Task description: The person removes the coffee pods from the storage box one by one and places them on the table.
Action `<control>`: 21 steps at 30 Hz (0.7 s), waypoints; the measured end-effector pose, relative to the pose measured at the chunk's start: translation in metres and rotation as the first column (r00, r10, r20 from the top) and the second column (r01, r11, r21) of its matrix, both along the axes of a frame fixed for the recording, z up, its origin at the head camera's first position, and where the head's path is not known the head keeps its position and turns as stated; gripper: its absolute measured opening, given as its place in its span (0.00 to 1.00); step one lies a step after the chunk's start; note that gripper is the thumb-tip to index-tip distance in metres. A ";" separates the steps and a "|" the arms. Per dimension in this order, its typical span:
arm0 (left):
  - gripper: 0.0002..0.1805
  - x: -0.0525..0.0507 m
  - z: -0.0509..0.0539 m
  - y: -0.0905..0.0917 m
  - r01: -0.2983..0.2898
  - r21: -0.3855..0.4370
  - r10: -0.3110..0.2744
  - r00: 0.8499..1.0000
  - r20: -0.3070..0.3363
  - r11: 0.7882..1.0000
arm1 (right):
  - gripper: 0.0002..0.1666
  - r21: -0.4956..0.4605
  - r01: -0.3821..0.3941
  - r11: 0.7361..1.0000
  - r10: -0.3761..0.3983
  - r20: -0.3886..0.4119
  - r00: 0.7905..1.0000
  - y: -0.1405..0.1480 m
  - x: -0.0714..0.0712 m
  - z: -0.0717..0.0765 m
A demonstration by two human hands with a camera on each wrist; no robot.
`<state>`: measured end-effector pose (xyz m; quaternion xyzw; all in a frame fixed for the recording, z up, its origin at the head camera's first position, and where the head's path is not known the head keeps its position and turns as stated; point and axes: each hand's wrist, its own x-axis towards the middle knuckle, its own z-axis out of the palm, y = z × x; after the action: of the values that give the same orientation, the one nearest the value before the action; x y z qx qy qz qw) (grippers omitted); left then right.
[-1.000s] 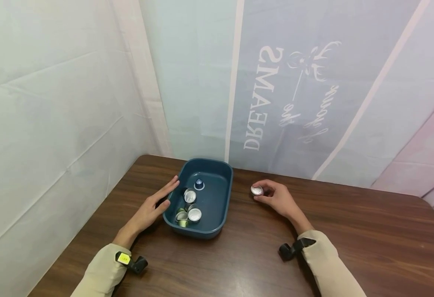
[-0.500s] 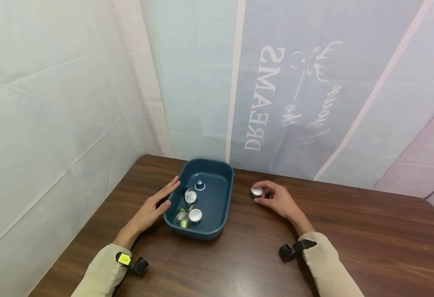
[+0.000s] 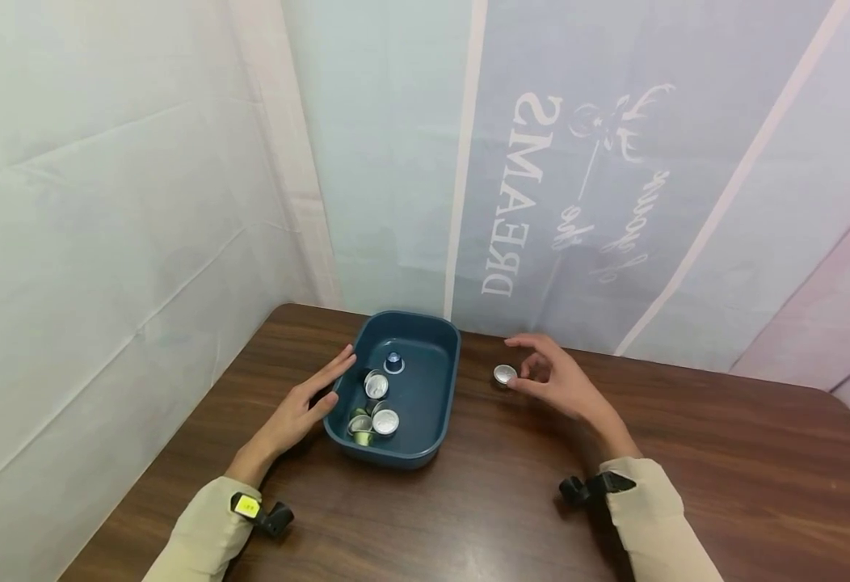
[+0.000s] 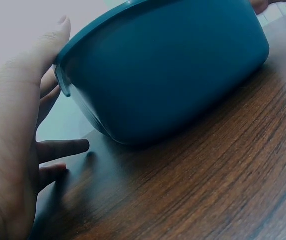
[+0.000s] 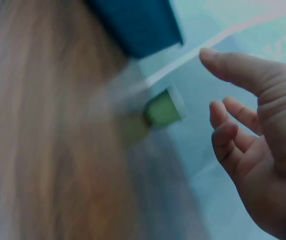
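Observation:
A coffee capsule point(image 3: 504, 375) with a silver foil top stands lid up on the table, right of the blue tub point(image 3: 448, 388); the right wrist view shows its green body point(image 5: 163, 109). My right hand point(image 3: 566, 382) is beside this capsule, thumb and forefinger spread apart, gripping nothing. Against the tub's left side rests my left hand point(image 3: 297, 410), its fingers extended; in the left wrist view the thumb lies at the rim. Inside the tub sit several capsules: a blue one point(image 3: 393, 362) upright, silver-topped ones point(image 3: 385, 422) and a green one point(image 3: 363, 437) near the front left.
The brown wooden table point(image 3: 425, 525) spreads around the tub. Behind it hangs a pale printed cloth point(image 3: 585, 267), close to the tub and capsule. Another pale cloth point(image 3: 119, 242) hangs along the left edge.
My right hand has let go of the capsule; its fingers have spread and it has drawn slightly right. The capsule stays standing on the table. My left hand keeps its place at the tub.

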<state>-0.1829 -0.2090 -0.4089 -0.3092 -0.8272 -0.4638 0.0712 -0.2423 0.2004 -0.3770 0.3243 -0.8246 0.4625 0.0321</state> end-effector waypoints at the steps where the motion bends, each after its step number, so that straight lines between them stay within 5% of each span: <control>1: 0.29 0.000 0.000 0.000 0.000 -0.003 0.000 1.000 -0.002 1.000 | 0.31 -0.020 -0.022 1.000 0.022 0.000 1.000 -0.002 0.000 0.002; 8: 0.29 0.001 0.003 0.000 -0.009 -0.007 0.009 1.000 0.007 1.000 | 0.28 -0.097 -0.172 0.980 0.171 -0.014 0.985 -0.040 -0.001 0.010; 21: 0.28 -0.003 -0.005 0.000 -0.023 -0.028 0.023 1.000 0.006 0.999 | 0.27 -0.086 -0.252 0.964 0.258 0.066 0.964 -0.095 -0.006 0.009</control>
<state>-0.1855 -0.2090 -0.4140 -0.2992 -0.8372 -0.4525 0.0696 -0.2482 0.1058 -0.3676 0.4085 -0.7582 0.5060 -0.0469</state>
